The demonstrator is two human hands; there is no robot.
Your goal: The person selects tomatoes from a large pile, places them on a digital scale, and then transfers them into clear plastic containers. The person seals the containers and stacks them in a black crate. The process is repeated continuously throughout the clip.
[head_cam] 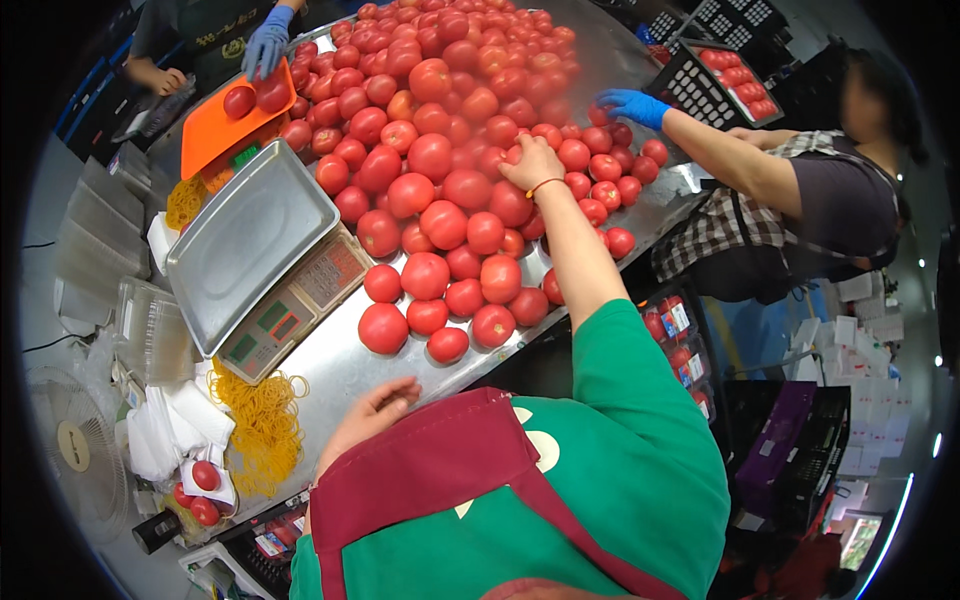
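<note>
A large heap of red tomatoes [442,217] covers much of the metal table [330,420]. My right hand [534,163], with a thin band at its wrist, reaches into the heap, its fingertips touching tomatoes; whether it grips one is unclear. Close to my apron, over the near table edge, my left hand [379,409] has its fingers partly spread and holds nothing visible. In front of it several tomatoes lie loose. Left of the heap stands a weighing scale [281,322] with a bare metal pan [255,240].
Yellow rubber bands [262,427], white paper [176,427] and clear plastic boxes [154,330] lie at left, beside a fan [75,446]. A blue-gloved hand [634,107] touches tomatoes at right. Another gloved hand [268,45] is over an orange scale tray [217,139]. A black crate [697,86] holds tomatoes.
</note>
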